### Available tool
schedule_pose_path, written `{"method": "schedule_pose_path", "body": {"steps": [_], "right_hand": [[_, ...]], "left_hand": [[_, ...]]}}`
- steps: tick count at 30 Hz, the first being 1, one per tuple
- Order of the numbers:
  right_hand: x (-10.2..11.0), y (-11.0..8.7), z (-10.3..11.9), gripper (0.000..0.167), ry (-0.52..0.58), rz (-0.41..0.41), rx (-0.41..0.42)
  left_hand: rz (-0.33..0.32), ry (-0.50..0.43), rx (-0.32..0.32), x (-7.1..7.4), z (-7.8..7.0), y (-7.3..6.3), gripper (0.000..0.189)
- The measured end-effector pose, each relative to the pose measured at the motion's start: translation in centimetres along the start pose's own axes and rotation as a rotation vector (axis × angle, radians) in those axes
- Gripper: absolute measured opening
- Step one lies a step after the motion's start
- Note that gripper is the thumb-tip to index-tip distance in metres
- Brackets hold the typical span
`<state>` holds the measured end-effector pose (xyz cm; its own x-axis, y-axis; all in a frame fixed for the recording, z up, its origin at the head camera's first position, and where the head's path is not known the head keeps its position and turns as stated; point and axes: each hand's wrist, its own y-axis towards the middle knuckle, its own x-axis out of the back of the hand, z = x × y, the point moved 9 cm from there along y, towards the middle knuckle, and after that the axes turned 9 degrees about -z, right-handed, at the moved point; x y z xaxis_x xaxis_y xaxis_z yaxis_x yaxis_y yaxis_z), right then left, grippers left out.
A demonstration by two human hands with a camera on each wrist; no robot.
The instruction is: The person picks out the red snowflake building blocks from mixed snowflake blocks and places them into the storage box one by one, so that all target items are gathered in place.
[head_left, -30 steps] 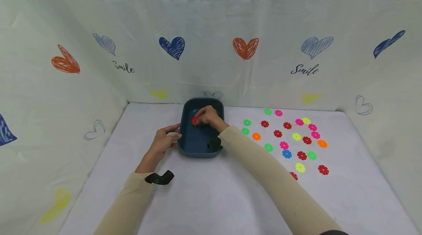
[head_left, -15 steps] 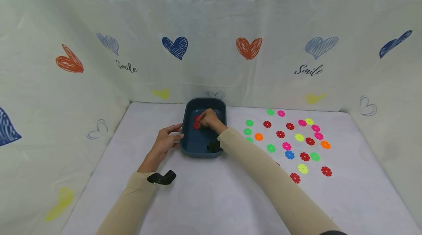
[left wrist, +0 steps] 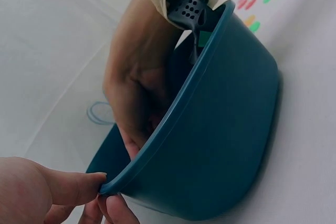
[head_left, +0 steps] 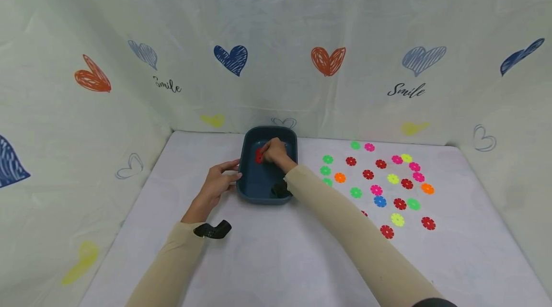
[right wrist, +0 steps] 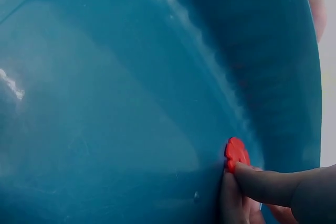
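Note:
A blue plastic tub stands on the white table near its back edge. My left hand holds the tub's left side; in the left wrist view, thumb and fingers pinch the rim. Reaching inside the tub, my right hand pinches a red flower-shaped disc. The right wrist view has this red disc between thumb and fingers, low over the tub floor and close to a side wall. Part of the disc is covered by the thumb.
Several flower-shaped discs lie scattered to the right of the tub, among them a blue disc, an orange disc and a yellow disc. My right forearm crosses in front of some. A printed cloth hangs behind the table.
My right hand has stayed inside the tub with the red disc, dipping slightly toward the near side and then lifting a little. My left hand has kept its hold on the rim.

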<state>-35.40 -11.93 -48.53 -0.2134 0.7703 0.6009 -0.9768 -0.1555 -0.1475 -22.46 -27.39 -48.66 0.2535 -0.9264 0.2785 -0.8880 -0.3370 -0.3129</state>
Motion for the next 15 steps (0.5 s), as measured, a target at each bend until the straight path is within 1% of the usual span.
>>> {"method": "schedule_pose_path", "body": {"steps": [4, 10, 12, 15], "right_hand": [[-0.09, -0.02, 0.01, 0.022, -0.013, 0.025, 0.005], [-0.09, -0.18, 0.14, 0.02, -0.099, 0.073, 0.004], [-0.08, -0.2, 0.21, 0.02, -0.11, 0.076, 0.009], [-0.05, -0.12, 0.16, 0.021, -0.093, 0.06, 0.011]], "left_hand": [[0.001, 0.003, 0.008, -0.05, 0.02, 0.03, 0.051], [0.01, -0.024, -0.005, -0.05, -0.12, 0.06, 0.051], [0.015, -0.031, -0.011, -0.08, -0.16, 0.03, 0.051], [0.018, -0.034, -0.014, -0.14, -0.15, 0.0, 0.051]]}}
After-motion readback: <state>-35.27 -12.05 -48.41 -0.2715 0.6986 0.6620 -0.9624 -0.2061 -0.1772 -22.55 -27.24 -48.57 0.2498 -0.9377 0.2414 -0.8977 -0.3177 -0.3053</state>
